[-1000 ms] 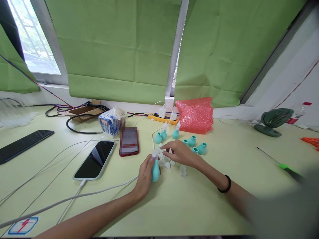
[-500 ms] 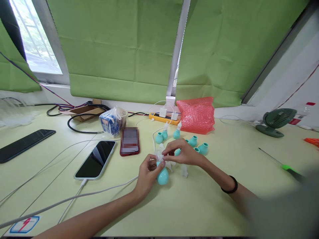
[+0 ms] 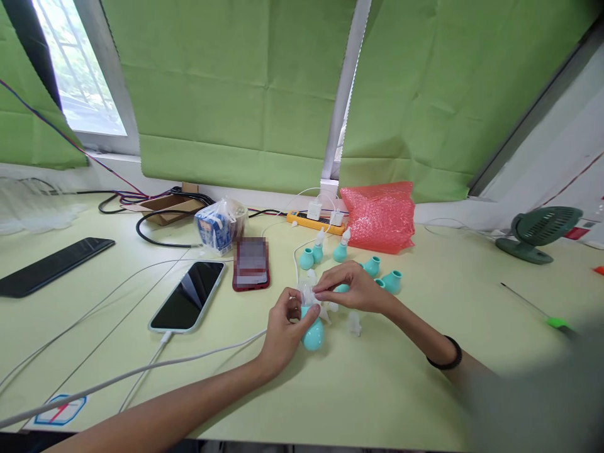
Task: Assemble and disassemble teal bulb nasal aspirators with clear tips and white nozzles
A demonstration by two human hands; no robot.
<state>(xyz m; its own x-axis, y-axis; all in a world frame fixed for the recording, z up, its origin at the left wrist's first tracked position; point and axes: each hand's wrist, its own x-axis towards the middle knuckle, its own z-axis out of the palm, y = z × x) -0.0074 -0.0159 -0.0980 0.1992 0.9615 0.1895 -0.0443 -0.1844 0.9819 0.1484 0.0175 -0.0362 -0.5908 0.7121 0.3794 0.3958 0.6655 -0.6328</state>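
Note:
My left hand (image 3: 284, 330) is closed around a turquoise squeeze bulb (image 3: 313, 336), whose rounded end points toward me. A clear plastic piece (image 3: 306, 290) sits at the bulb's far end. My right hand (image 3: 352, 288) pinches at that clear piece with thumb and forefinger; exactly what lies between the fingertips is too small to make out. Small translucent parts lie close by, one of them a clear cap (image 3: 354, 323) below my right wrist. Several more turquoise bulbs (image 3: 392, 281) stand or lie beyond my hands, and some carry clear pointed tips (image 3: 346, 236).
A red bubble-wrap pouch (image 3: 377, 217) and an orange power strip (image 3: 315, 223) lie at the back. Left are a red phone (image 3: 251, 264), a white-cased phone (image 3: 187, 296) on a cable and a bagged blue package (image 3: 220, 225). Right are a green fan (image 3: 540, 233) and a screwdriver (image 3: 557, 322).
The camera view has shifted slightly, so most things appear a little to the right. My left hand keeps its hold on the bulb, and my right fingers stay at the clear piece.

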